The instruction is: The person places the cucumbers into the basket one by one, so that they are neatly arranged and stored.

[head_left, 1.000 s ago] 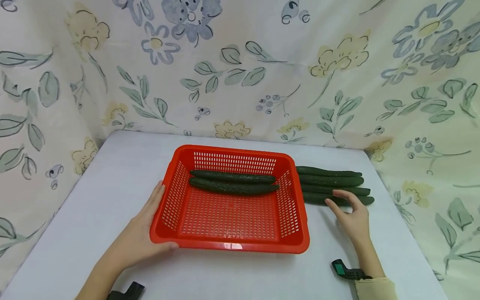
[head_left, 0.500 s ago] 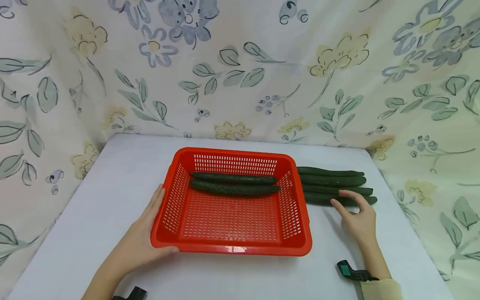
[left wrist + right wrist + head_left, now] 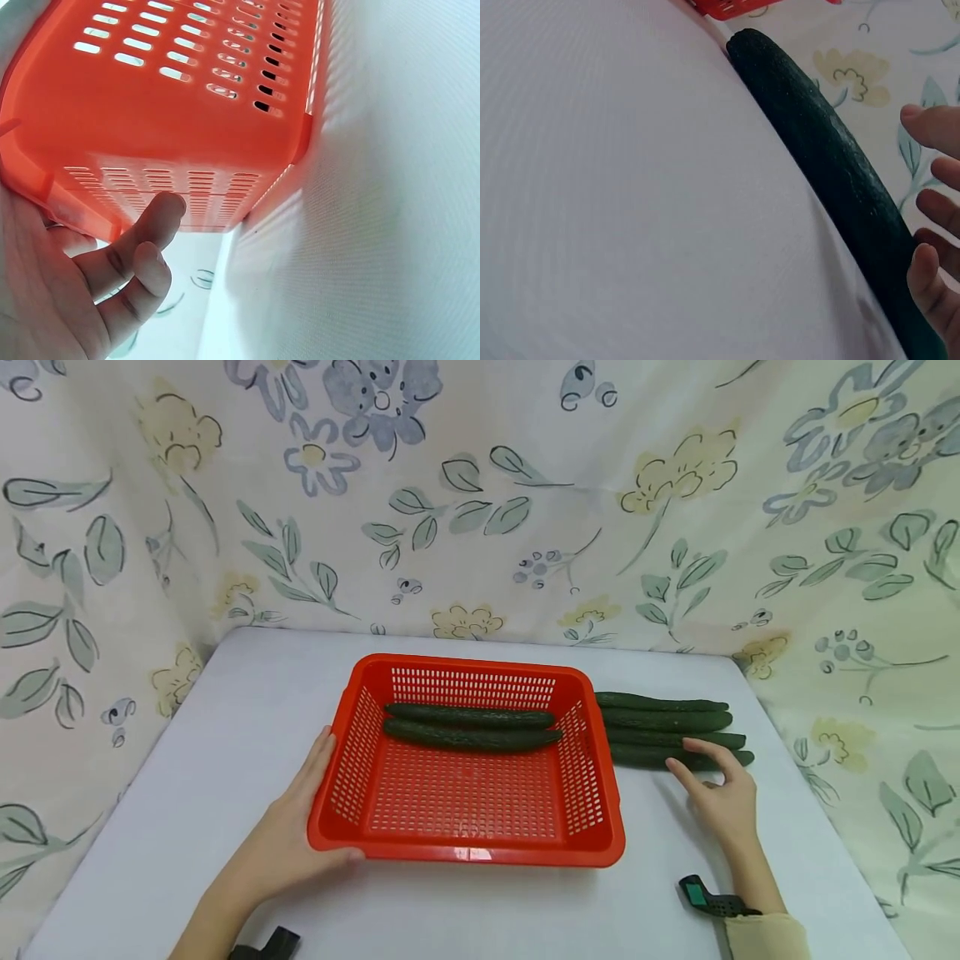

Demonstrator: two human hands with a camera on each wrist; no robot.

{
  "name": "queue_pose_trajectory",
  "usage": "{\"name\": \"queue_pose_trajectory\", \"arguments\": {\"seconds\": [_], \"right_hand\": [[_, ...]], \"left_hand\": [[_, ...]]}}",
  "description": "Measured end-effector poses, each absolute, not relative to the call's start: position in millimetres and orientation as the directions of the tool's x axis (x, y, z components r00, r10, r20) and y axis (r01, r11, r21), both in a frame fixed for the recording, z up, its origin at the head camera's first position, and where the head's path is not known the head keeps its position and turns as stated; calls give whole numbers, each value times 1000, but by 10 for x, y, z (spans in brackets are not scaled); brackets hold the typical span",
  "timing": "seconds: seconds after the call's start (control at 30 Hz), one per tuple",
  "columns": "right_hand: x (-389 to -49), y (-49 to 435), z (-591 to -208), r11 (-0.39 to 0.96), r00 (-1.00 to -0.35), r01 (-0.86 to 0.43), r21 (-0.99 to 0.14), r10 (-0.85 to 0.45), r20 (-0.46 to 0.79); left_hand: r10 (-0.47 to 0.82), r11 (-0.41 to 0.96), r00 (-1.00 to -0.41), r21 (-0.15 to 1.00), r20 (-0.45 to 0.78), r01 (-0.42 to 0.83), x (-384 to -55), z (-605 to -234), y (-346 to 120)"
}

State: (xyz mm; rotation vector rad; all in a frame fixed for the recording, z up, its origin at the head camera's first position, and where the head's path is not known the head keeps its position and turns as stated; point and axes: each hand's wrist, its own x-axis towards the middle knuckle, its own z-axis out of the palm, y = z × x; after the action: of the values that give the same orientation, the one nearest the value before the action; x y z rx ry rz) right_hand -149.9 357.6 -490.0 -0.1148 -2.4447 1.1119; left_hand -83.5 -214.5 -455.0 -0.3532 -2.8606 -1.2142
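A red plastic basket [image 3: 465, 853] with slotted walls stands on the white table, and two dark green cucumbers [image 3: 472, 737] lie side by side inside it. At its front left corner is my left hand [image 3: 281, 835], fingers along the left side and thumb by the front rim. In the left wrist view, loosely bent fingers [image 3: 161, 217] show below the basket rim. Right of the basket lies a row of several cucumbers [image 3: 667, 721]. My right hand [image 3: 723, 797] is at the nearest one, thumb and index finger spread apart; the right wrist view shows its thumb overlapping this cucumber [image 3: 817, 150].
The white table [image 3: 187, 760] has its far edge close to a flower-patterned cloth [image 3: 465, 552]. The basket overlaps the left ends of the cucumber row in the head view. A black strap device [image 3: 712, 900] sits on the right wrist.
The head view has shifted slightly. My right hand has moved slightly right along the nearest cucumber, while my left hand stays at the basket corner.
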Motion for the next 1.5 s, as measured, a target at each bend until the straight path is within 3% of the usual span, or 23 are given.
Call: {"name": "queue_pose_trajectory", "arguments": {"seconds": [0.77, 1.5], "right_hand": [[-1646, 3697, -5025, 798, -891, -296, -524, -33, 453], [-1621, 3817, -5047, 821, -930, -229, -522, -26, 366]], "left_hand": [[196, 674, -974, 706, 112, 216, -834, -4579, -2166], [204, 662, -975, 720, 93, 207, -839, -4535, -2160]]}}
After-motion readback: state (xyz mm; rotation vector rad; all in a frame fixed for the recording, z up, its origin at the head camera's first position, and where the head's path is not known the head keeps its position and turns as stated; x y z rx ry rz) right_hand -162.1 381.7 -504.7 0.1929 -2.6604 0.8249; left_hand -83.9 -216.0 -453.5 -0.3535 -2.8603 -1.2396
